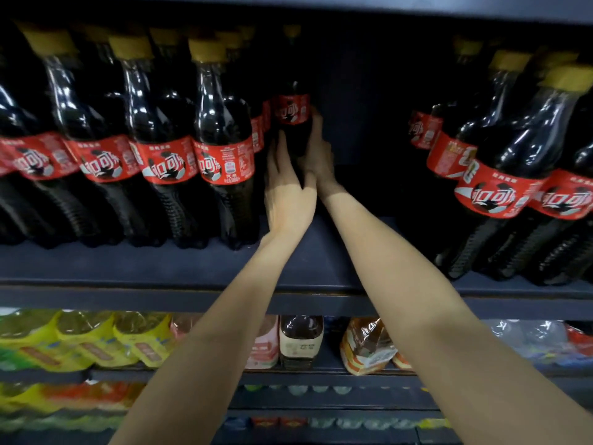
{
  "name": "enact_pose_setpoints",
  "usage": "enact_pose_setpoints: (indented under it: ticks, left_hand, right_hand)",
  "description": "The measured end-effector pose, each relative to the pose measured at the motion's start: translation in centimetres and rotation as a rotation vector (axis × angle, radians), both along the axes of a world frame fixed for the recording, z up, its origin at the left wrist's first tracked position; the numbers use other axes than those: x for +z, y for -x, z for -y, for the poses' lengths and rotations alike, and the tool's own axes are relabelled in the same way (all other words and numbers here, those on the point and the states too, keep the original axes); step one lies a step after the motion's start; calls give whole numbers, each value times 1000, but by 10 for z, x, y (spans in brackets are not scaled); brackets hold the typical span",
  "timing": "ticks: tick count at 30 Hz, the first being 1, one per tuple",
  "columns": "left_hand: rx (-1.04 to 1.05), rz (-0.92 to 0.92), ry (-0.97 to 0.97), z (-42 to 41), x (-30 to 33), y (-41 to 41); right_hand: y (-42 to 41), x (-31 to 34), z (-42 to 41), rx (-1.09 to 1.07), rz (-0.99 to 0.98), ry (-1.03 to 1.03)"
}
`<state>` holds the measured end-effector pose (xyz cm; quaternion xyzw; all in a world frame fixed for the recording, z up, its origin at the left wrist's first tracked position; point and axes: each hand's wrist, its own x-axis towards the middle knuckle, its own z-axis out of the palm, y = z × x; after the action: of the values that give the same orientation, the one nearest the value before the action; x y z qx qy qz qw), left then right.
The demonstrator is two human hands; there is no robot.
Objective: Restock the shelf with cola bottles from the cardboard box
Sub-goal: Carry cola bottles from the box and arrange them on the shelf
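A cola bottle [292,110] with a red label and yellow cap stands deep on the dark blue shelf [179,268], in the gap between two groups of bottles. My left hand [285,187] presses on its left lower side and my right hand [317,152] wraps its right side, so both hands hold it upright. A row of cola bottles [221,149] fills the shelf to the left, and more cola bottles [494,175] lean at the right. The cardboard box is out of view.
The shelf floor between the two bottle groups is bare to the right of my arms. The shelf below carries yellow-labelled bottles [96,342], a brown-capped bottle [301,342], an orange bag [369,348] and clear water bottles [526,338].
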<state>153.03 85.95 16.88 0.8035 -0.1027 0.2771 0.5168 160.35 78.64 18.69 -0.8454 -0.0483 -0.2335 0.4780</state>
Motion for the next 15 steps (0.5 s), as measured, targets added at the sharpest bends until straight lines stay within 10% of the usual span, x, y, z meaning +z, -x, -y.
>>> enact_pose_setpoints:
  ticks: [15]
  left_hand:
    - [-149,-244,-97,-2,6,28]
  right_hand:
    - [63,19,37,-14,-250,416]
